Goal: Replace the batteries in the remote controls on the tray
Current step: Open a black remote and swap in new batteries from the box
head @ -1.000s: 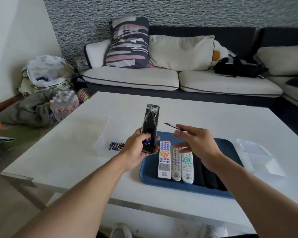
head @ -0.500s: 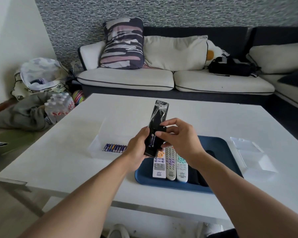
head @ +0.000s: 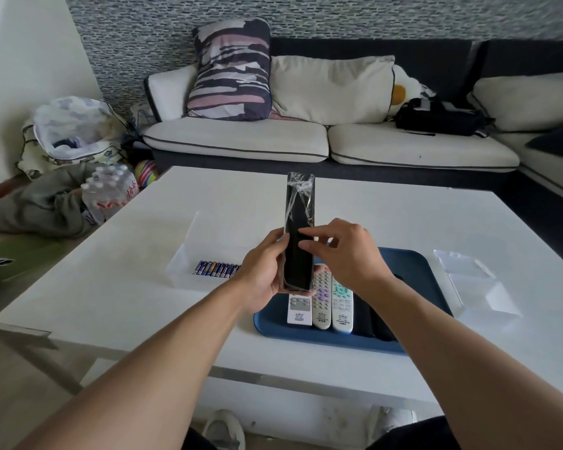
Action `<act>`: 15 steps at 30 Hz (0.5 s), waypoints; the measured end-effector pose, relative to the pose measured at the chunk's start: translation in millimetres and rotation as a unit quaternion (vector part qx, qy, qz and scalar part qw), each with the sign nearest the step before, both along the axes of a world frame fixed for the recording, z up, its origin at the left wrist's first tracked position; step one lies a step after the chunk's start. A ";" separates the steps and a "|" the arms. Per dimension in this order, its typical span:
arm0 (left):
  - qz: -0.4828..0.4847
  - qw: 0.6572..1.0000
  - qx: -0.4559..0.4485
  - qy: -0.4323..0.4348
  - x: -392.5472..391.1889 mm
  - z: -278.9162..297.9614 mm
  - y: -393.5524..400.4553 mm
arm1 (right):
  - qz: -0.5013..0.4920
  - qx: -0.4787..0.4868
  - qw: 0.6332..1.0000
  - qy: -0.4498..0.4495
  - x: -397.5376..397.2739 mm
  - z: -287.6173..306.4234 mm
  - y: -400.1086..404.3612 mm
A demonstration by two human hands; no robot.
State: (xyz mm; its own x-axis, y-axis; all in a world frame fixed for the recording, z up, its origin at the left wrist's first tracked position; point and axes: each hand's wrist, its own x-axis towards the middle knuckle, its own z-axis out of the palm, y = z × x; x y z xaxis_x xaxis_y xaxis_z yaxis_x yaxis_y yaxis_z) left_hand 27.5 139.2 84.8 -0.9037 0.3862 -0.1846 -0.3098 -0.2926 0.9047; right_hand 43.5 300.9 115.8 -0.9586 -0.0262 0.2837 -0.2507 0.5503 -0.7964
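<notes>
Behind the white bench [head: 137,287] a sofa with pale cushions runs along a speckled wall, and a pack of water bottles sits on the floor to the left. On the bench, near you and to the right, lies a blue tray [head: 413,271] with three pale remotes [head: 322,303] side by side and some dark ones beside them, half hidden by your right arm.

You hold a black remote [head: 298,251] upright above the tray's left end, its far tip wrapped in clear crinkled film. Your left hand [head: 262,274] grips its lower part, fingers curled behind it and thumb along the left edge. Your right hand [head: 342,251] comes in from the right, thumb and fingers [head: 306,245] pinched on the smooth dark face about midway up; you seem to be seating the battery cover.

Judge it as light, stiff plastic, easy to bear in one hand but slick on that glossy back, and slicker still where the film wraps it. Take hold low and at the side edges, as your left hand does, and keep the right on the cover alone. Press flat and slide along the length; the cover's small catch is likely the fragile part.

Fresh batteries [head: 216,268] lie in a row in a clear box [head: 182,264] on the left, near your left wrist. Another clear box [head: 475,280] sits right of the tray.
</notes>
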 end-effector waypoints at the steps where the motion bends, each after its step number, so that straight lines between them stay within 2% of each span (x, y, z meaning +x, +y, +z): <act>1: -0.001 1.000 0.002 0.001 -0.4 0.2 0.3 | 0.002 -0.003 1.000 0.004 0.7 0.1 0.4; 7: 0.018 1.000 -0.011 0.022 -2.1 -0.6 1.8 | -0.067 -0.009 0.998 0.001 -7.6 -2.8 4.6; 11: 0.023 0.998 -0.048 0.038 -3.5 -1.5 2.0 | -0.076 0.004 0.997 -0.013 -9.9 -4.6 8.7; 15: 0.016 0.998 -0.036 0.041 -1.8 0.2 2.3 | -0.066 0.000 0.998 -0.018 -9.8 -8.3 8.6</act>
State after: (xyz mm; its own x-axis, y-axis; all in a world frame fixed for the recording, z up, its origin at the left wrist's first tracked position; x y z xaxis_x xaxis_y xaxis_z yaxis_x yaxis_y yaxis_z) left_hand 25.6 141.5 85.0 -0.9286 0.3456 -0.1351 -0.2250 -0.2349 0.9456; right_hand 33.7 309.5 107.5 -0.9633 0.1002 0.2490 -0.1476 0.5772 -0.8031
